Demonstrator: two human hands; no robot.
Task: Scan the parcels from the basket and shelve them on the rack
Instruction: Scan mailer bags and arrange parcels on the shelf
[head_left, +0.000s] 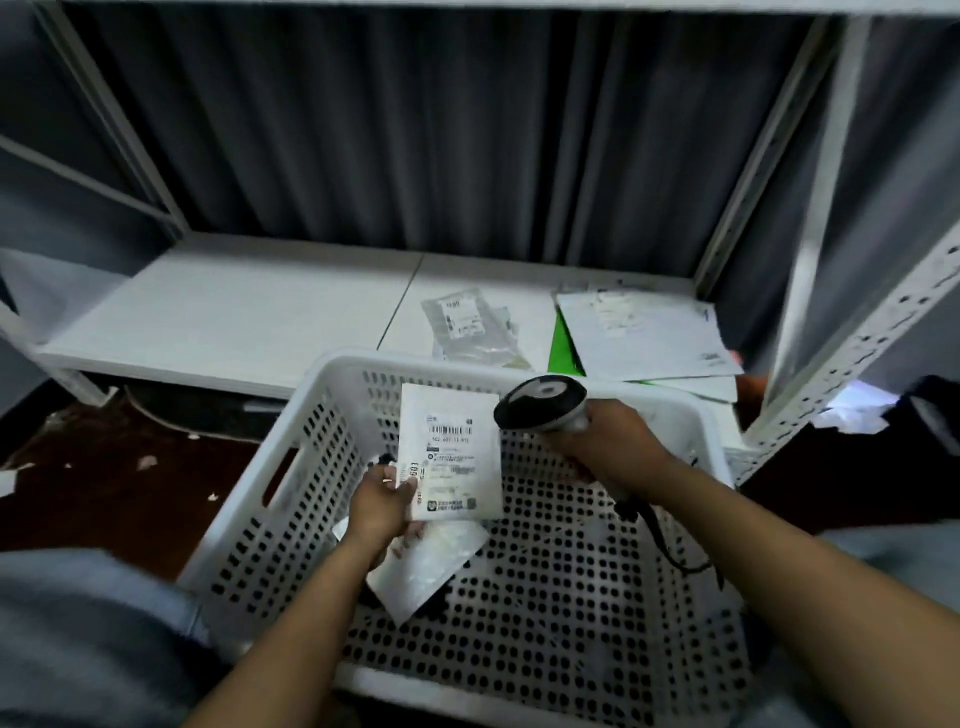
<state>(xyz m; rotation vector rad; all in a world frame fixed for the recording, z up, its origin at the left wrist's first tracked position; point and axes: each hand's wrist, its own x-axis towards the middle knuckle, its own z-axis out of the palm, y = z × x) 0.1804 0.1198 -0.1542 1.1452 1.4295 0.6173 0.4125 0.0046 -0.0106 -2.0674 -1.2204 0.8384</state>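
Now parcel (451, 460) pinched by left hand (382, 501) fingers (408, 486).

Beyond the gripped parcel (451, 457) rises the basket (343, 395) wall; past it the shelf (234, 306) lies open to the left, with a bag (470, 330) and envelopes (649, 335) crowding the right.

Over the white basket (332, 395), the left hand (382, 504) holds a labelled parcel (451, 460) upright. The right hand (605, 441) grips a scanner (540, 402) beside its top right corner. Flat parcels (644, 332) lie at the rack shelf's (234, 306) right end.
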